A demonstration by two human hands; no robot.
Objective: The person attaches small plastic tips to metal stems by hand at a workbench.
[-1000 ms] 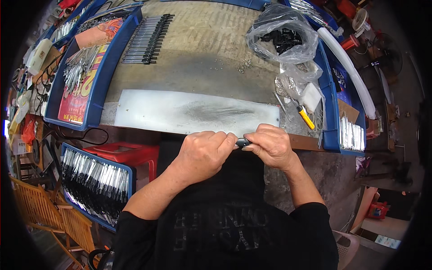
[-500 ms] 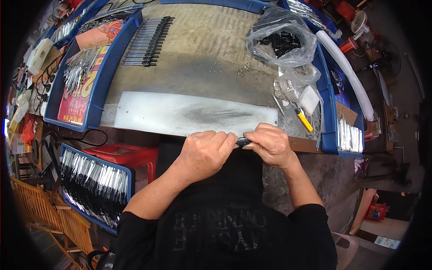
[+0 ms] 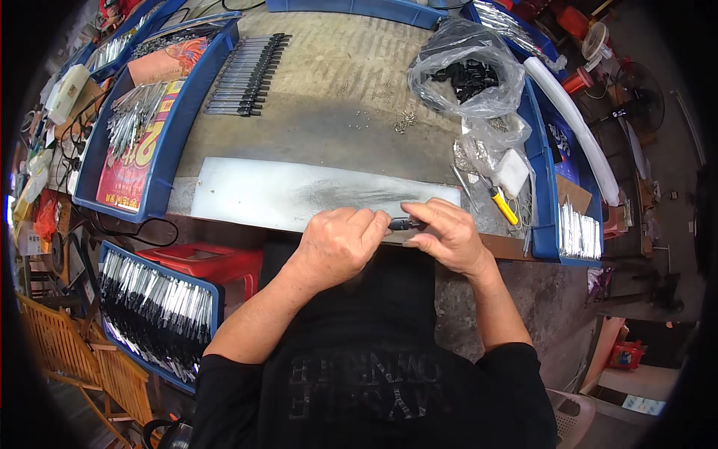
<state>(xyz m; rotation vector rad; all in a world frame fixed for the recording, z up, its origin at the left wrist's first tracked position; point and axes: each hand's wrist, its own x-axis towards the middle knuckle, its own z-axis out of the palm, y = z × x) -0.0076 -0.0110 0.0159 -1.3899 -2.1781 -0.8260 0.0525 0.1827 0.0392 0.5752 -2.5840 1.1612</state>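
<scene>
Just above the table's front edge, my left hand (image 3: pixel 336 243) is closed round a short black pen part (image 3: pixel 402 224), whose end sticks out toward the right. My right hand (image 3: pixel 453 236) is around that end, with thumb and forefinger spread apart above and below it. Whether its other fingers touch the part is hidden. Behind both hands lies a long white board (image 3: pixel 254 193) with a dark smudge. Farther back on the left is a row of clear pens with black grips (image 3: pixel 247 75). A plastic bag (image 3: pixel 486 56) of black parts stands at the back right.
Blue trays hold pen parts on the left (image 3: pixel 153 179) and right (image 3: pixel 550 224). A yellow-handled tool (image 3: pixel 505 208) lies near a small white block (image 3: pixel 511 173). Small metal bits (image 3: pixel 404 121) are scattered on the table. A red stool (image 3: pixel 224 262) and pen-filled tray (image 3: pixel 217 299) are below left.
My right thumb and forefinger have parted from their pinch on the black part, so more of it shows. My left hand keeps its grip and has shifted slightly left.
</scene>
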